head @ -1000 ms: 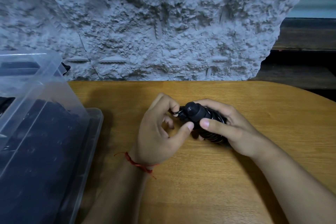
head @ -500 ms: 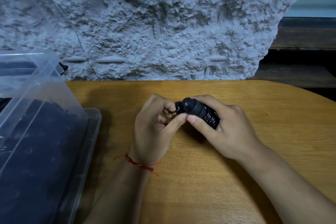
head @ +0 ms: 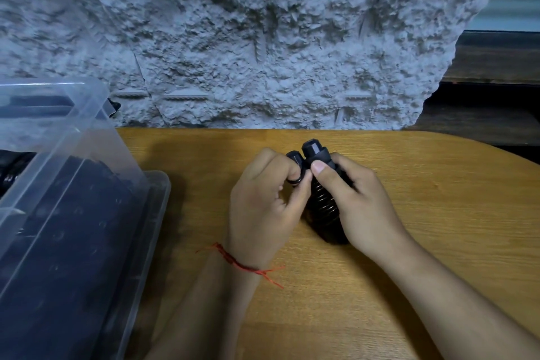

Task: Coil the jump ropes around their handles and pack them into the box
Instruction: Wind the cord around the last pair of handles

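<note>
Curling round the coiled jump rope [head: 325,209], the right hand [head: 366,204] holds it; the left hand [head: 260,209] pinches its loop [head: 294,181].

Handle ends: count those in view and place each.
2, both on the jump rope. One handle end pokes up above the right hand; the second handle end sits beside it, against the left hand. More may hide inside the plastic box.

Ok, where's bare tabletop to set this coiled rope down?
Bare orange-brown wooden table: right of the right hand to its rounded edge, and the strip between the left hand and the rough grey wall. Crowded on the left by the clear plastic box.
</note>
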Demonstrator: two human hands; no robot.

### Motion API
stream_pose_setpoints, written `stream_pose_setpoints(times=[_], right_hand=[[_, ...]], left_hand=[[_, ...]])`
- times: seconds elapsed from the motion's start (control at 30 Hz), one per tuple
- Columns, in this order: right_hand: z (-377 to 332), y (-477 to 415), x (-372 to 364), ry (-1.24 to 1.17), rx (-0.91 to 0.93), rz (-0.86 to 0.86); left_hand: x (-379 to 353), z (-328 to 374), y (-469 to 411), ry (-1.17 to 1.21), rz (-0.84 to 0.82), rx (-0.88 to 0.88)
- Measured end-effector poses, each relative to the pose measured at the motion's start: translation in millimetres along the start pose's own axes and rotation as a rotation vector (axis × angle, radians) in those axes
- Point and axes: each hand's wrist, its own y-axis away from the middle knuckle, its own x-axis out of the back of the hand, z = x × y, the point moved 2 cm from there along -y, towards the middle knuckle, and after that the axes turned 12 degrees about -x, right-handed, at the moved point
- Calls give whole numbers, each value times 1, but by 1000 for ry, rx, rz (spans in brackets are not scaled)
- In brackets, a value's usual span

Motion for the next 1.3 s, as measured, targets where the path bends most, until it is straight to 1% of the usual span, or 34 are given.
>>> stream_pose_setpoints(times=[0.07,0.17,0.27,0.33,0.47,0.57,0.67,0.73,0.83,0.97,1.13,1.2,1.3], right_hand=[[2,0,-2,-24,-31,-2],[7,0,-5,10,-72,-1],[3,-3,1,25,-67,37],[0,-7,4,-27,-52,36],[-1,-10,5,-145,-44,27],[-5,-10,8,-209,-40,12],[-18,-11,12,-240,-37,17],[-29,-10,15,-265,-36,18],[-46,-2,17,-285,-37,14],[-69,16,17,-324,-43,20],[-107,46,21,-291,18,30],[-125,60,20,-249,40,16],[-153,81,17,-181,70,-8]], left_hand=[[0,2,0,-13,-6,-32],[-2,3,6,-2,-5,-2],[-6,3,11,47,-2,18],[-7,4,12,60,6,28],[-5,-1,12,157,88,159],[-1,-3,7,173,157,230],[6,-7,0,180,187,301],[8,-8,-4,232,164,308],[8,-1,-10,308,87,335],[14,13,-19,404,36,367],[38,58,-36,654,-59,466],[51,73,-40,739,-88,469],[79,94,-45,767,-79,481]])
